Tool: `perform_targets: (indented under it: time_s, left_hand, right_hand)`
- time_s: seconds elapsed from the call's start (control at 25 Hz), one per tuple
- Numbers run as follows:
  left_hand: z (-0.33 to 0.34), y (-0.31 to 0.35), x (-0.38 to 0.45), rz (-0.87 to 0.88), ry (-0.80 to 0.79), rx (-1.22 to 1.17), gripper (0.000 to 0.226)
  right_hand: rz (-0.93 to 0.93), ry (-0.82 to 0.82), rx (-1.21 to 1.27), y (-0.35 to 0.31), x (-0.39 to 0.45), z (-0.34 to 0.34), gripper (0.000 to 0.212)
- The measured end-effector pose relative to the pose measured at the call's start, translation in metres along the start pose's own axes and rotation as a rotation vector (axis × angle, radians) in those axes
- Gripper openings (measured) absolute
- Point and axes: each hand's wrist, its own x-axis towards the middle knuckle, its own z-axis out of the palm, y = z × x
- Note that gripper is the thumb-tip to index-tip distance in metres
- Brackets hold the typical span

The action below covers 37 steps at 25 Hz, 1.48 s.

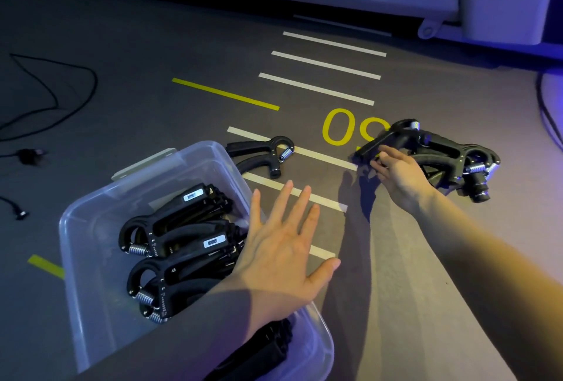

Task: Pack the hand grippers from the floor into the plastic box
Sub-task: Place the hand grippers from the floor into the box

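Observation:
A clear plastic box (91, 228) stands on the floor at lower left and holds several black hand grippers (179, 237) with steel springs. My left hand (283, 246) hovers flat with fingers spread over the box's right rim, holding nothing. One hand gripper (262, 152) lies alone on the floor just beyond the box. To the right is a pile of hand grippers (451, 155). My right hand (402, 176) rests on the pile with its fingers curled around the handle of the nearest gripper (387, 140).
The grey floor carries white tape stripes (323, 65), a yellow line (225, 94) and a yellow number. Black cables (54, 100) trail at far left and far right. A pale furniture base (426, 27) runs along the back.

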Motion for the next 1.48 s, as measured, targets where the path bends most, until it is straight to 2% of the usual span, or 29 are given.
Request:
perform_targets:
  time_s: [0.08,0.2,0.36,0.44,0.64,0.72,0.84,0.96,1.04,1.16,1.28,1.36,1.48]
  left_hand:
    - [0.000,0.000,0.000,0.006,0.003,-0.006,0.072]
    - [-0.010,0.001,-0.005,-0.031,-0.046,-0.036,0.076]
    - [-0.017,-0.009,-0.024,-0.111,-0.075,-0.161,0.090]
    - [-0.023,-0.023,-0.037,-0.178,-0.040,-0.200,0.092]
    - [-0.037,-0.086,-0.075,-0.448,0.188,-0.186,0.089]
    - [-0.040,-0.111,-0.094,-0.555,0.266,-0.207,0.091]
    - [-0.036,-0.133,-0.119,-0.618,0.283,-0.257,0.097]
    - [-0.018,-0.140,-0.133,-0.599,0.178,-0.281,0.098]
    - [-0.011,-0.142,-0.135,-0.611,0.105,-0.285,0.091]
    - [-0.010,-0.141,-0.132,-0.617,0.041,-0.156,0.079]
    - [-0.013,-0.138,-0.129,-0.584,0.011,-0.077,0.071]
    - [-0.015,-0.137,-0.129,-0.565,-0.011,-0.044,0.066]
    - [-0.017,-0.135,-0.128,-0.576,-0.052,0.015,0.066]
  right_hand:
    - [-0.003,-0.031,0.189,-0.005,-0.018,-0.003,0.034]
    - [-0.053,-0.115,0.138,-0.006,-0.059,-0.002,0.031]
    - [-0.281,-0.161,0.098,-0.012,-0.109,0.014,0.028]
    - [-0.432,-0.223,0.063,-0.020,-0.136,0.028,0.031]
    - [-0.852,-0.325,-0.365,-0.029,-0.201,0.091,0.043]
    - [-0.947,-0.429,-0.481,-0.020,-0.214,0.121,0.050]
    - [-0.999,-0.583,-0.663,0.004,-0.214,0.157,0.062]
    - [-0.991,-0.700,-0.880,0.022,-0.204,0.178,0.070]
    - [-0.972,-0.768,-0.977,0.025,-0.198,0.185,0.066]
    - [-1.011,-0.782,-1.083,0.018,-0.189,0.185,0.055]
    - [-1.046,-0.712,-1.410,0.012,-0.181,0.182,0.065]
    - [-0.944,-0.729,-1.640,0.018,-0.180,0.186,0.064]
    - [-0.697,-0.808,-1.637,0.036,-0.189,0.198,0.062]
